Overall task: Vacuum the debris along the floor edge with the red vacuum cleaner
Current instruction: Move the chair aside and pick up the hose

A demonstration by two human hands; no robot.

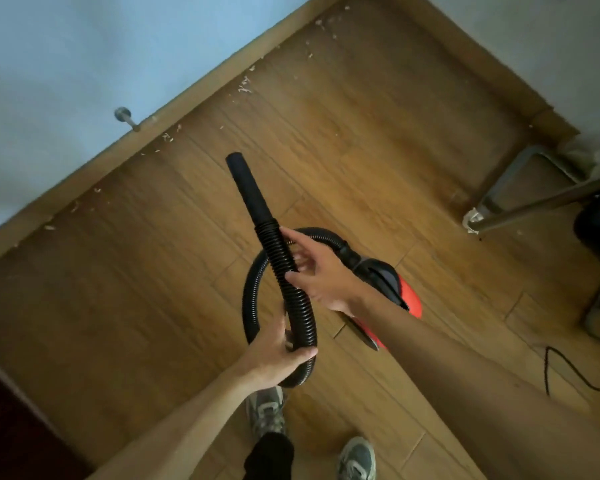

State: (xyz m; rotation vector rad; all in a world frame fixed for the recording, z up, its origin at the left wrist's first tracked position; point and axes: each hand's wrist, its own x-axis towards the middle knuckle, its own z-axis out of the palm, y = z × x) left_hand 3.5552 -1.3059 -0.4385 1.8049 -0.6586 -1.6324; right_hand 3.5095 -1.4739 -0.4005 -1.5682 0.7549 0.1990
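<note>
A black ribbed hose (293, 292) loops up from the red vacuum cleaner (411, 299), which sits on the wooden floor behind my right arm. The hose ends in a smooth black nozzle (250, 187) that points toward the skirting. My left hand (274, 353) grips the lower bend of the hose. My right hand (321, 271) reaches to the hose higher up, fingers spread, thumb and fingertips touching its ribs. Pale debris (245, 86) lies scattered along the skirting board, from the far right to the near left.
A metal door stop (127, 119) sticks out of the skirting at the left. Metal chair legs (520, 188) stand at the right, and a black cord (568, 368) trails on the floor. My two shoes (267, 412) are at the bottom. A dark door edge (7, 417) is at lower left.
</note>
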